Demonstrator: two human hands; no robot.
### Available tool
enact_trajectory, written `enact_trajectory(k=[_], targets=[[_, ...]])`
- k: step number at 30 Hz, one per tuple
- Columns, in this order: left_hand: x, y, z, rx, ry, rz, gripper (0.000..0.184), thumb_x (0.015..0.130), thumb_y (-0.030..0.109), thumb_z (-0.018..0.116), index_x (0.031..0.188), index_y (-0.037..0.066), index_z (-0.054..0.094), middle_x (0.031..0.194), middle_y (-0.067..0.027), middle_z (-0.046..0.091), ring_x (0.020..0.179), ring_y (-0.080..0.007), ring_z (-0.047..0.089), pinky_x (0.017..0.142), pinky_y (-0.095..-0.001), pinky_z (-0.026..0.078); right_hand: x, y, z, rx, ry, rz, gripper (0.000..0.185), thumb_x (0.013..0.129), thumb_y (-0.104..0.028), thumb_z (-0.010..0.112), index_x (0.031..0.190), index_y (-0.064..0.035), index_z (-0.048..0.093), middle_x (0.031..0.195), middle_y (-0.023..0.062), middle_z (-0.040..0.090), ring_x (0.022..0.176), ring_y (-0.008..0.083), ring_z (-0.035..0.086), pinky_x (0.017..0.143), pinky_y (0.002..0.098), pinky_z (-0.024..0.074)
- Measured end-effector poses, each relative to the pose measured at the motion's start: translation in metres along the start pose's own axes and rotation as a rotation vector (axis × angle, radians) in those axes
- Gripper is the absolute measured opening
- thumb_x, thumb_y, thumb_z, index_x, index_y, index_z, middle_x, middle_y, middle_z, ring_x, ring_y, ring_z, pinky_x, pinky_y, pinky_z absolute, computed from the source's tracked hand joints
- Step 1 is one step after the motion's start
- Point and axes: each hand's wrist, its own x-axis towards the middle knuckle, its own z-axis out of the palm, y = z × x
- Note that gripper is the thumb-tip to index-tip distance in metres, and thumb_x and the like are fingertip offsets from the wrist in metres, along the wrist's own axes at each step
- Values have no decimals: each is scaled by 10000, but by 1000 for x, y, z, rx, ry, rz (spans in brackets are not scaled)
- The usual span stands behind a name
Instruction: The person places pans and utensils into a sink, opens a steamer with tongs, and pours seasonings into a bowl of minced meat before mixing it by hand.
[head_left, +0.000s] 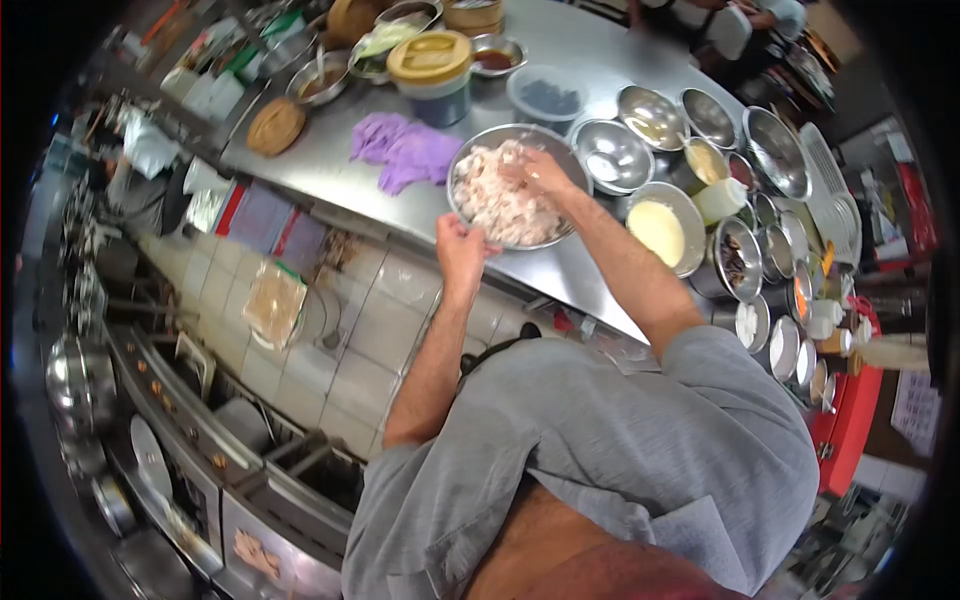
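Note:
A large steel bowl (572,158) stands at the near edge of the metal counter, filled with pale pink chopped meat (497,205). My left hand (463,245) is closed at the bowl's near left rim, fingers curled on the rim. On the meat at the upper right of the bowl rests my right hand (540,172), its fingers spread and partly in the meat. Left of the bowl lies a crumpled purple cloth (400,150). A tub with a yellow lid (430,58) and a clear container of dark pieces (547,97) stand behind.
To the right are empty steel bowls (613,156), a bowl of yellow liquid (657,232), a squeeze bottle (719,200) and several ingredient bowls. A round wooden board (277,126) lies on the left end. Stoves (190,430) line the lower left. Another person is at the top right.

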Motion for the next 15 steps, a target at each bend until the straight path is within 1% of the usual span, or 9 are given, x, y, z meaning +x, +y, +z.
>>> enact_trajectory(k=[1,3,5,7,9,11,13,14,15], targets=[[-1,1,-2,-11,3,-9,370,767,-29,501,1091,-52,325,813,-93,459,539,-175,554,467,-279,525,-7,-6,12,-458,21,-184,524,782,-348,622,1207,-76,479,1235,216,439,1156,305,414,914,456,365],[2,3,-3,-33,-26,-21,388,750,-39,489,1092,-34,306,832,-125,493,524,-206,574,481,-293,516,-19,5,31,-910,18,-387,471,794,-379,592,1152,-78,542,1168,239,498,1189,317,400,928,453,370],[4,5,-5,-23,8,-17,386,746,-41,494,1095,-42,328,811,-116,504,524,-195,571,473,-285,512,-55,36,48,-1466,260,-867,447,818,-377,537,1148,-75,558,1242,281,432,1270,329,314,999,428,320],[5,4,-10,-9,-2,-5,377,751,-50,496,1103,-60,360,782,-97,485,528,-169,565,454,-269,517,-72,19,28,-1404,84,-751,397,821,-332,546,1109,-62,593,1230,258,466,1294,299,283,1029,354,291],[4,4,-15,3,-5,-1,374,754,-54,498,1107,-70,376,767,-87,475,531,-157,562,444,-261,520,-56,-7,-7,-1241,-576,-649,376,814,-309,560,1083,-49,608,1191,195,531,1226,280,391,996,330,330],[6,5,-15,27,-33,-12,385,751,-57,496,1117,-71,376,766,-89,476,533,-156,565,451,-263,525,-60,-51,-15,-849,-473,-272,327,804,-252,567,1031,-24,623,1146,156,574,1074,228,525,929,333,396],[7,8,-18,51,-41,-17,392,751,-56,497,1122,-72,374,768,-91,478,535,-157,567,453,-263,526,-34,-63,-26,-900,-241,-438,313,789,-220,542,1019,-25,626,1087,123,609,924,180,585,828,326,454],[6,9,-19,79,-59,-26,398,750,-54,499,1127,-72,373,771,-93,480,536,-157,569,454,-264,527,-11,-63,-24,-895,-247,-438,313,789,-220,542,1019,-25,626,1087,123,609,924,180,585,828,326,454],[7,11,-20,85,-57,-26,398,750,-54,499,1127,-72,373,771,-93,480,536,-157,569,454,-264,527,18,-60,-16,-884,-194,-353,319,801,-247,540,1024,-35,625,1044,91,625,902,180,590,792,306,462]])
